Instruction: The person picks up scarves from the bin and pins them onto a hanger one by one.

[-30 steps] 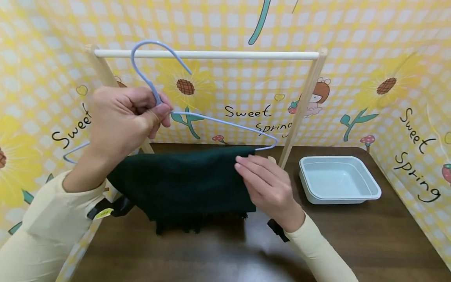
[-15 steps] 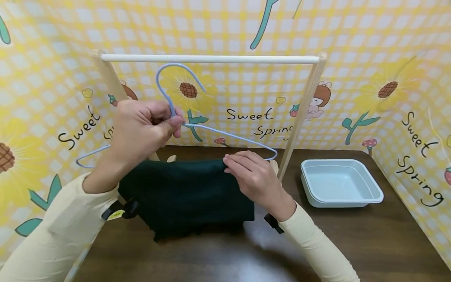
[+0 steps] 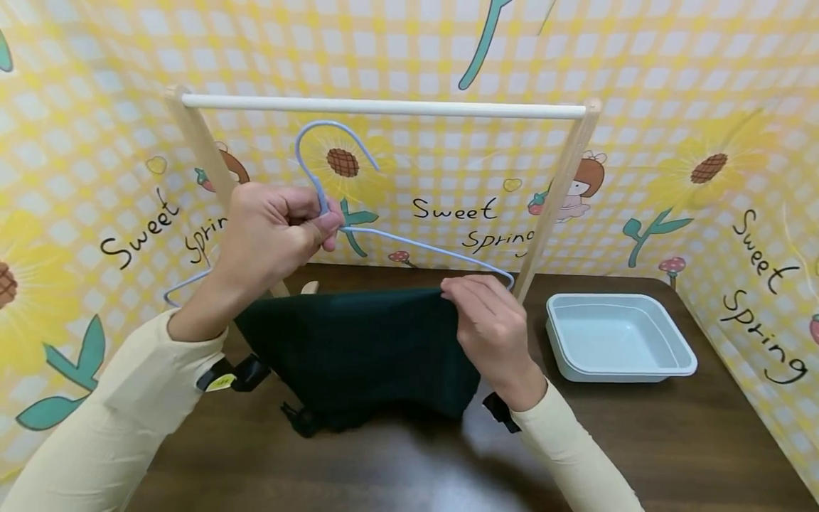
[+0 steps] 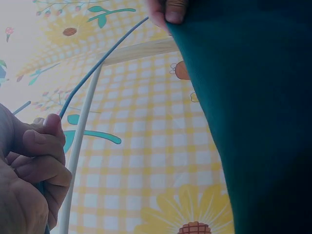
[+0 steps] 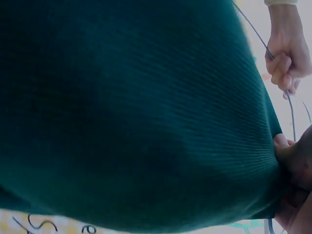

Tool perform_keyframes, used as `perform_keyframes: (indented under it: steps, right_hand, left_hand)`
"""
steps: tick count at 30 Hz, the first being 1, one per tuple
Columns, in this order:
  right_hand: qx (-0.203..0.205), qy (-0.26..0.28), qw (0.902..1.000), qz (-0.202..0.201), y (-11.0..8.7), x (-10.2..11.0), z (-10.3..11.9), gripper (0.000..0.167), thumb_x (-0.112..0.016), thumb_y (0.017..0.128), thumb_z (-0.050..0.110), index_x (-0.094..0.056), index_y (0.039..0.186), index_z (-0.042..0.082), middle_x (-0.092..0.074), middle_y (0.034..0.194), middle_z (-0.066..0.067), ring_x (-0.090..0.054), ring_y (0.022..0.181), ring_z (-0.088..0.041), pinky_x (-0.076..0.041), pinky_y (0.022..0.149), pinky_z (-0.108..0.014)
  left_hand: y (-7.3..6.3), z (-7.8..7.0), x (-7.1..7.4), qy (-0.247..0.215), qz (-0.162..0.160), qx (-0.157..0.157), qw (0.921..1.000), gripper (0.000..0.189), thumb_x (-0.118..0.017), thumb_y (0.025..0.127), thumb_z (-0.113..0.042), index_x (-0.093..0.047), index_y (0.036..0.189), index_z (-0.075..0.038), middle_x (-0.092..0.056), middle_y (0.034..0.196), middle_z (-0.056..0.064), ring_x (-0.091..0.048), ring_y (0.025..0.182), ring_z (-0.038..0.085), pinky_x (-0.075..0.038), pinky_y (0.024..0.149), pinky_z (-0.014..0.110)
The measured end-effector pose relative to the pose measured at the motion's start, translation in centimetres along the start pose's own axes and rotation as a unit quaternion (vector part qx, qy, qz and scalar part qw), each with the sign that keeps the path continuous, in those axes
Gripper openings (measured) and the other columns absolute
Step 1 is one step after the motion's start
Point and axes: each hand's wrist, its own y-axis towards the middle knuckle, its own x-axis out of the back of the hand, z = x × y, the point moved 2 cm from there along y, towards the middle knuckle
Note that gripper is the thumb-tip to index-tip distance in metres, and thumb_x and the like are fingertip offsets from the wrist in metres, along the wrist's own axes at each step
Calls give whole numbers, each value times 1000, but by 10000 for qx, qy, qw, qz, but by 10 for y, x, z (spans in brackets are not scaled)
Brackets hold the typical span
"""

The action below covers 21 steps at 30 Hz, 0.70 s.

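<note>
My left hand (image 3: 275,227) grips a light blue clothes hanger (image 3: 422,245) at the base of its hook, the hook pointing up. Over the hanger's lower bar drapes a dark green scarf (image 3: 365,355), its fringe hanging near the tabletop. At the scarf's upper right corner, my right hand (image 3: 493,327) pinches the edge, close to the hanger's right end. In the left wrist view, curled fingers (image 4: 48,168) wrap the hanger. The right wrist view is mostly filled by ribbed scarf fabric, bunched at my right thumb (image 5: 287,151). The scarf hides most of the lower bar.
Behind the hanger stands a wooden rack with a white rod (image 3: 384,107). A pale blue plastic basin (image 3: 621,372) sits on the dark brown table (image 3: 640,441) to the right. Yellow checked cloth (image 3: 422,43) lines the back and sides.
My left hand and the hanger have moved right and somewhat down. My right hand shifted left along the scarf's top edge, then back right, drawing the scarf's right side outward.
</note>
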Motion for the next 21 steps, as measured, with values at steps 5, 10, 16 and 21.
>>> perform_keyframes:
  steps: [5,10,16,21]
  right_hand:
    - [7,211,9992,334,2,4,5,18,-76,92,16,-79,102,2,-79,97,-11,-73,89,-27,-59,84,-42]
    - [370,143,9962,775,11,-7,22,27,-73,96,27,-78,107,4,-79,100,-8,-73,91,-24,-59,84,-40]
    - [734,-477,9841,1543,23,-47,45,31,-77,92,27,-76,117,8,-78,109,-4,-71,101,-19,-56,92,-35]
    - [847,-834,9651,2333,34,-76,57,32,-76,93,31,-73,118,11,-77,105,1,-67,93,-15,-53,82,-29]
  left_hand:
    - [-2,3,1,-69,-61,30,10000,48,-70,88,10,-53,45,-6,-66,54,5,-70,71,4,-49,49,19]
    - [3,0,-4,-105,-104,-352,9993,48,-71,85,13,-52,45,-4,-65,54,10,-69,67,4,-41,42,20]
    - [5,-5,-7,-44,-173,-445,9988,45,-71,86,12,-55,47,-3,-65,54,9,-67,66,-2,-31,39,19]
    - [4,-8,-8,-100,-179,-518,9984,43,-71,86,12,-57,48,-2,-65,55,10,-66,62,-2,-30,40,17]
